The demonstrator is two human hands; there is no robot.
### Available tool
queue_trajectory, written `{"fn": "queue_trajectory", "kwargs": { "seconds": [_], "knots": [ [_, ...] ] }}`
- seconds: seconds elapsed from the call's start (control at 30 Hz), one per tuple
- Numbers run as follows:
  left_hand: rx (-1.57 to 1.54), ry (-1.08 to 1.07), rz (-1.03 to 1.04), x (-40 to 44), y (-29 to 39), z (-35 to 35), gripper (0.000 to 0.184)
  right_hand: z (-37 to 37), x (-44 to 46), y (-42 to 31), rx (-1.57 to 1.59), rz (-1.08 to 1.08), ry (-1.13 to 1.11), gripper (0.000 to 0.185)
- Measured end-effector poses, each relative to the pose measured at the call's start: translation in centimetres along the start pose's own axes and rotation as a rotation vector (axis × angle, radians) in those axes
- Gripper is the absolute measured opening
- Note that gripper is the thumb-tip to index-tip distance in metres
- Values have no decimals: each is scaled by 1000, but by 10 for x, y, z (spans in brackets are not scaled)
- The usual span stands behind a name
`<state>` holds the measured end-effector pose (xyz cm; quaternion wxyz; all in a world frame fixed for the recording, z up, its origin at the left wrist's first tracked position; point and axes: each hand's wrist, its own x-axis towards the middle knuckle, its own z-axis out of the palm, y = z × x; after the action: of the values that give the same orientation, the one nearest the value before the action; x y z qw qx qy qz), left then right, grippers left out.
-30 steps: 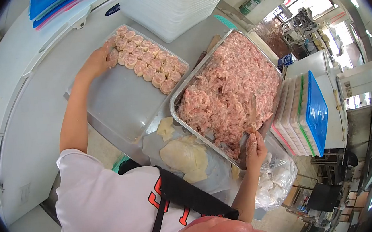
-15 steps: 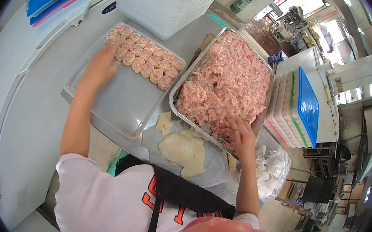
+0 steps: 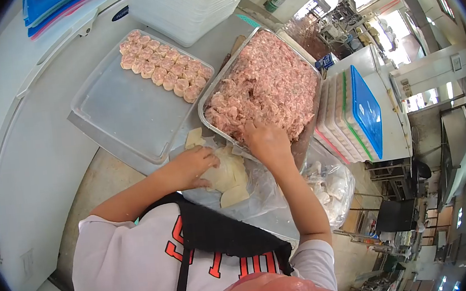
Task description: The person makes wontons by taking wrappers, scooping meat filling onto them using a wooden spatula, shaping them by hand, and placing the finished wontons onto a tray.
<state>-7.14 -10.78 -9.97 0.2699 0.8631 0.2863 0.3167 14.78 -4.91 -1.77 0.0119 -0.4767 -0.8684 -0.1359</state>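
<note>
My left hand (image 3: pixel 193 168), fingers apart, is at the left edge of a pile of pale dough wrappers (image 3: pixel 225 171) on plastic sheeting. My right hand (image 3: pixel 266 138) reaches over the near rim of a metal tray, its fingertips in the pink ground meat (image 3: pixel 266 80); the fingertips are partly hidden, and what they hold cannot be made out. Left of the meat, a clear plastic tray (image 3: pixel 113 120) holds rows of small meat-filled dumplings (image 3: pixel 158 68) along its far side.
Stacked clear containers (image 3: pixel 186 7) stand behind the dumpling tray. Right of the meat are stacked filled boxes with a blue lid (image 3: pixel 365 111). A clear plastic bag (image 3: pixel 332 189) lies at the near right. A white appliance (image 3: pixel 42 147) stands at the left.
My left hand has moved from the dumplings to the wrappers. My right hand has shifted left over the meat; the flat tool it held a second ago is no longer visible. The view has shifted.
</note>
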Motion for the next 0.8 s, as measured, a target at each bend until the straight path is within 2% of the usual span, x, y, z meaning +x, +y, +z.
{"fn": "queue_trajectory", "kwargs": {
  "seconds": [0.07, 0.17, 0.3, 0.37, 0.47, 0.5, 0.6, 0.67, 0.77, 0.8],
  "knots": [
    [-4, 20, 7, -5, -9, 2, 22, 2, -11, -4, 78, 8, 24, 28],
    [-171, -178, -117, -7, -23, -1, 28, 7, -30, -5, 270, 89, 80, 25],
    [-36, -4, 3, -3, -14, -2, 25, 13, -49, 11, 751, 165, 170, 23],
    [151, 87, 69, -1, -6, 7, 20, 1, -48, 17, 543, 173, 228, 23],
    [-50, -101, 8, 2, -9, 4, 21, -17, -30, 23, 253, 121, 219, 23],
    [-65, -101, -16, 3, -9, 3, 23, -18, -28, 22, 163, 95, 197, 23],
    [-95, -42, -54, 7, -7, 0, 27, -6, -26, -5, 74, 137, -104, 23],
    [-100, 60, -18, 11, -5, -3, 29, 5, -36, 1, 285, 142, -34, 23],
    [-350, 88, -67, 23, 2, -19, 32, 26, -51, 20, 701, 200, 9, 24],
    [-465, 50, -159, 28, 0, -21, 31, 28, -54, 26, 856, 230, 15, 24]
  ]
}}
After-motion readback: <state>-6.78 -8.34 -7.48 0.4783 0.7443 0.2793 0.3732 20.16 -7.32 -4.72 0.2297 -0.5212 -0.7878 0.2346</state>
